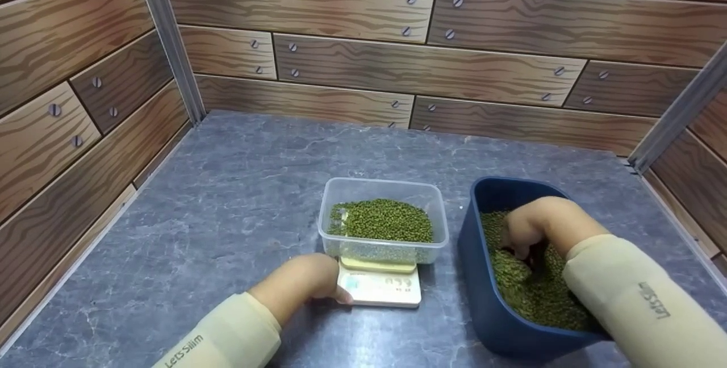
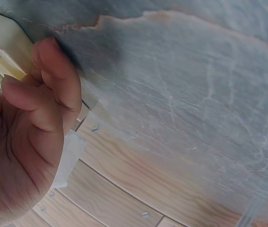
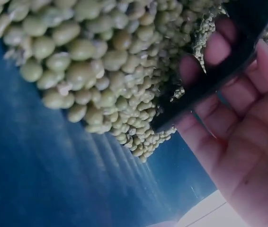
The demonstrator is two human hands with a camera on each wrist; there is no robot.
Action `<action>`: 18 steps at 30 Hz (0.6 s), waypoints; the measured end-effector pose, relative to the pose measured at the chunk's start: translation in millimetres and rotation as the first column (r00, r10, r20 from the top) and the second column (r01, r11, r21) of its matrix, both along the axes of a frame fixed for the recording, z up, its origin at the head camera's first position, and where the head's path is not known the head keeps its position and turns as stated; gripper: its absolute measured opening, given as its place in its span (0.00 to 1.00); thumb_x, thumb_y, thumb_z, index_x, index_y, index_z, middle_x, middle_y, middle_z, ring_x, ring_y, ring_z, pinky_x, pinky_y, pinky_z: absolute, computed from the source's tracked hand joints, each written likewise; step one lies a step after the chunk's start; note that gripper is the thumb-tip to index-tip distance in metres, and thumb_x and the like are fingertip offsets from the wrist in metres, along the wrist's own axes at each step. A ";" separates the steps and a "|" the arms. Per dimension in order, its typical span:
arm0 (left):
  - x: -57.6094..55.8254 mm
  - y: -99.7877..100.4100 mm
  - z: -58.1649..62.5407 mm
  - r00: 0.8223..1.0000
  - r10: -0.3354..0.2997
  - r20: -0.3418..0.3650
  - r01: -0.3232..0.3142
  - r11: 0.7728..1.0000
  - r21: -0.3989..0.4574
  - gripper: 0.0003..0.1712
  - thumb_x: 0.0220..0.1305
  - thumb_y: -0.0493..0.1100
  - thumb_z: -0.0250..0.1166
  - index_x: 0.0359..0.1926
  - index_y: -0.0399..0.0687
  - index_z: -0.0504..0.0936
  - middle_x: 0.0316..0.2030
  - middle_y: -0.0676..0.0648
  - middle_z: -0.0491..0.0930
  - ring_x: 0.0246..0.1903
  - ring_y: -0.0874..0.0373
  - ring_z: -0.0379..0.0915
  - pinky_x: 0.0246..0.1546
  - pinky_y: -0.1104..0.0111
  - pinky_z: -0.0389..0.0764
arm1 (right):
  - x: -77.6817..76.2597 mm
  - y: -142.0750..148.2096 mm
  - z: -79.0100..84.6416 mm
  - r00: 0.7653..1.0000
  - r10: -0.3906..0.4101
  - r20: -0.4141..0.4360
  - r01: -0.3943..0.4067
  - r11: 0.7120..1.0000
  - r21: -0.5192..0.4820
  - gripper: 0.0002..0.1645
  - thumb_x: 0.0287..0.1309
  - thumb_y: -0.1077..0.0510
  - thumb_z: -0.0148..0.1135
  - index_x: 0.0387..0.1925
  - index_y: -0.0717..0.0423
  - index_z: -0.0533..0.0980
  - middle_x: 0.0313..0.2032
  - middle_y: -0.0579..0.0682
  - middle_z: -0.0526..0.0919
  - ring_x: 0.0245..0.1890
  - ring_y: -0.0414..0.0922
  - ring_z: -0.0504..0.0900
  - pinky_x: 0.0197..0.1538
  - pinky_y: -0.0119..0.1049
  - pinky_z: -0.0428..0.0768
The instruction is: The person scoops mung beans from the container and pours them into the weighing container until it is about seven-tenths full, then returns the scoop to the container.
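My right hand reaches down into a deep blue bin of green mung beans. Its fingers curl round a dark, straight-edged tool, partly sunk among the beans in the right wrist view; the tool's full shape is hidden. My left hand rests beside a white kitchen scale, thumb at the front left corner. In the left wrist view its fingers bend loosely with nothing between them. On the scale's yellow platform stands a clear plastic container partly filled with mung beans.
A grey marbled tabletop lies under everything. Wood-patterned panels wall off the back and both sides, with metal posts at the corners. The bin stands right of the scale, a narrow gap between them.
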State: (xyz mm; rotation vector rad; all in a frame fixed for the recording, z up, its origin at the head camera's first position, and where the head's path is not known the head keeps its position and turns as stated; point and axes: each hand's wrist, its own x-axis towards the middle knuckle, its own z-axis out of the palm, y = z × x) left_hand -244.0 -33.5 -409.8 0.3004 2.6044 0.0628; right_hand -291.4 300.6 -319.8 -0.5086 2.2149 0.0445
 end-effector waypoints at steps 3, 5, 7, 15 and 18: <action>0.2 0.0 0.4 1.000 -0.006 -0.004 0.006 1.000 0.003 0.39 0.44 0.67 0.64 0.40 0.35 0.79 0.39 0.41 0.80 0.44 0.46 0.74 0.53 0.54 0.71 | -1.8 3.7 2.6 0.994 0.109 -0.007 -0.109 0.994 0.003 0.21 0.42 0.71 0.55 0.13 0.46 0.58 0.16 0.40 0.61 0.17 0.36 0.58 0.22 0.26 0.57; 0.4 0.1 0.7 1.000 -0.009 -0.007 0.009 1.000 0.004 0.39 0.44 0.68 0.64 0.40 0.34 0.78 0.40 0.41 0.80 0.45 0.46 0.74 0.54 0.54 0.70 | -2.3 6.5 4.4 0.994 0.108 0.004 -0.107 0.994 -0.021 0.22 0.41 0.71 0.54 0.12 0.46 0.57 0.15 0.40 0.58 0.16 0.36 0.56 0.21 0.27 0.56; 0.5 0.3 0.8 1.000 -0.013 -0.010 0.013 1.000 0.001 0.40 0.44 0.68 0.64 0.41 0.34 0.78 0.41 0.41 0.79 0.46 0.45 0.74 0.54 0.54 0.70 | -2.6 9.1 6.0 0.994 0.105 0.007 -0.105 0.993 -0.052 0.21 0.39 0.72 0.52 0.12 0.46 0.57 0.15 0.39 0.58 0.16 0.36 0.56 0.21 0.26 0.56; 0.5 -0.2 0.3 1.000 -0.011 -0.005 0.011 1.000 -0.009 0.42 0.44 0.68 0.63 0.44 0.34 0.78 0.43 0.41 0.79 0.48 0.45 0.73 0.55 0.54 0.69 | -2.9 17.4 15.0 0.999 -0.029 0.035 0.034 0.989 -0.142 0.20 0.35 0.74 0.48 0.12 0.46 0.57 0.13 0.40 0.56 0.15 0.36 0.54 0.22 0.27 0.54; 0.3 0.5 0.5 1.000 -0.007 0.000 0.007 1.000 -0.016 0.41 0.44 0.68 0.63 0.44 0.34 0.77 0.43 0.41 0.79 0.48 0.45 0.73 0.55 0.54 0.69 | -2.4 19.6 20.4 0.999 -0.038 0.033 0.042 0.988 -0.146 0.19 0.36 0.74 0.49 0.12 0.47 0.58 0.13 0.39 0.57 0.15 0.36 0.54 0.22 0.27 0.55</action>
